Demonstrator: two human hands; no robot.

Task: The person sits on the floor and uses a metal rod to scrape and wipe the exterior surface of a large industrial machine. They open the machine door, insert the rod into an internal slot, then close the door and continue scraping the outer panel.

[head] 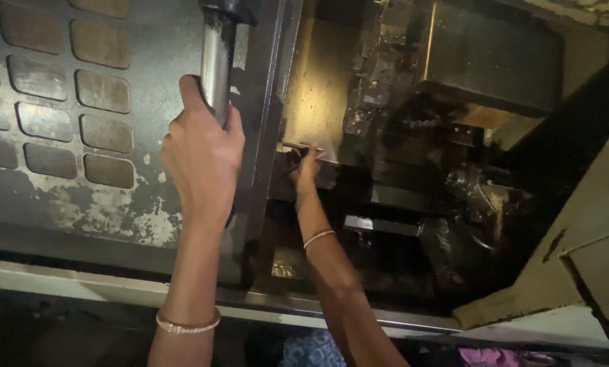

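My left hand (202,153) is wrapped around a round metal handle bar (216,61) on the grey sliding door (114,136) of a machine. My right hand (306,170) reaches inside the dark machine chamber and pinches a thin metal rod (303,147) near a flat plate. Both wrists wear thin bracelets. The fingertips of the right hand are partly hidden in shadow.
The door has several rounded window panes (100,92) with worn paint below. Inside the chamber sit a dark turret block (494,61), a shiny chuck-like part (464,180) and a metal block (382,224). A beige housing (589,231) stands at the right.
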